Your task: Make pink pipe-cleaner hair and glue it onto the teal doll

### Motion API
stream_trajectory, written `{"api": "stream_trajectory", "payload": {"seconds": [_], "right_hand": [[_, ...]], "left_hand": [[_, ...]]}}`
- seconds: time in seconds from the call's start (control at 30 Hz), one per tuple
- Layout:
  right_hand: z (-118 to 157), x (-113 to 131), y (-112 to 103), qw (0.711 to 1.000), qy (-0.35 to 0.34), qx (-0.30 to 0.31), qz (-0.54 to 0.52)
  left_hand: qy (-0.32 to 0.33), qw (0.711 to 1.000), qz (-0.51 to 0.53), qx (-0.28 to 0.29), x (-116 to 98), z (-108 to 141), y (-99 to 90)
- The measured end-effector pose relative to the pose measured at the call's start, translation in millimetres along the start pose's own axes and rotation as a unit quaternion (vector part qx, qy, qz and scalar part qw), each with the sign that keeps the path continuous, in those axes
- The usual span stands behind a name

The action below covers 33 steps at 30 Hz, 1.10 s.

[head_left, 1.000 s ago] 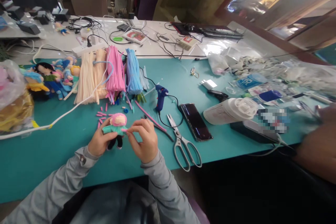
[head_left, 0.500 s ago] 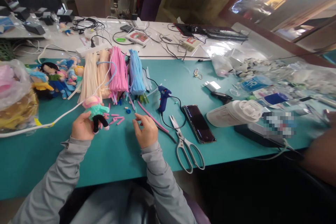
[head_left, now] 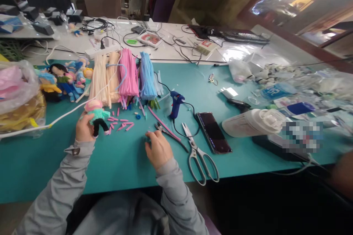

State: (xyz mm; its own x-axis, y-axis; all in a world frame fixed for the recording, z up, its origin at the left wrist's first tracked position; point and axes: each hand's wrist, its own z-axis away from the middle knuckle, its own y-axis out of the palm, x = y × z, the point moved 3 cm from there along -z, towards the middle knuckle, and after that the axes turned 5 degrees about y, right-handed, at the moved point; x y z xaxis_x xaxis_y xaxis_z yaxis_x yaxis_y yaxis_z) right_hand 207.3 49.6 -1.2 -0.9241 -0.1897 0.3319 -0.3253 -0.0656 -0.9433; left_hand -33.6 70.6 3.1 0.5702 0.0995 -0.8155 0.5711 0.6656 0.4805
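My left hand (head_left: pixel 85 128) is closed around a small doll (head_left: pixel 95 115) with pink hair, a mint-green top and black legs. The doll tilts above several short pink pieces (head_left: pixel 121 125) scattered on the mat. My right hand (head_left: pixel 159 149) hovers lower on the mat with its fingers curled and thumb and fingertips together. Something tiny seems to be at those fingertips, too small to make out. Just beyond it lie pliers (head_left: pixel 162 128) with one pink and one dark handle. To its right rest large scissors (head_left: pixel 195 150), blades pointing away.
Bundles of cream, pink (head_left: pixel 128 77) and blue pipe cleaners (head_left: pixel 148 77) stand at the back. A blue glue gun (head_left: pixel 175 103), a phone (head_left: pixel 214 132) and a white cup (head_left: pixel 252 122) are rightward. Several finished dolls (head_left: pixel 63 80) and a plastic bag (head_left: pixel 19 95) sit left. A white cable (head_left: pixel 71 112) crosses there.
My right hand has drawn back toward me and slightly right, uncovering the head of the pliers. My left hand still holds the doll, now turned a little. The whole view has shifted slightly.
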Motion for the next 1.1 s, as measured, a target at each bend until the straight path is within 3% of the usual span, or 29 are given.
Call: {"api": "stream_trajectory", "payload": {"seconds": [0.23,0.4,0.5,0.63,0.8,0.97,1.1], "right_hand": [[-20.1,30.6,15.1,0.978,-0.148,-0.018,-0.145],[-33.7,28.1,12.1,0.987,-0.110,-0.038,-0.112],[-47.2,39.2,11.4,0.989,-0.128,-0.006,-0.074],[-69.7,70.1,18.2,0.976,-0.204,0.046,-0.054],[-89.3,97.1,33.7,0.965,-0.248,0.068,-0.039],[-87.7,98.9,35.1,0.964,-0.257,0.061,-0.006],[-80.3,90.6,27.3,0.976,-0.213,0.052,0.017]], "left_hand": [[-0.092,0.994,0.026,-0.042,6.6,1.4,3.9],[-0.174,0.982,0.059,-0.039,12.7,6.6,6.7],[-0.150,0.985,0.075,-0.033,13.7,6.4,5.6],[-0.083,0.989,0.080,-0.091,7.8,5.7,0.6],[-0.076,0.982,0.090,-0.145,0.8,8.6,3.0],[-0.066,0.979,0.090,-0.169,-1.4,11.4,5.7],[-0.061,0.981,0.077,-0.168,-1.8,10.9,3.7]]}}
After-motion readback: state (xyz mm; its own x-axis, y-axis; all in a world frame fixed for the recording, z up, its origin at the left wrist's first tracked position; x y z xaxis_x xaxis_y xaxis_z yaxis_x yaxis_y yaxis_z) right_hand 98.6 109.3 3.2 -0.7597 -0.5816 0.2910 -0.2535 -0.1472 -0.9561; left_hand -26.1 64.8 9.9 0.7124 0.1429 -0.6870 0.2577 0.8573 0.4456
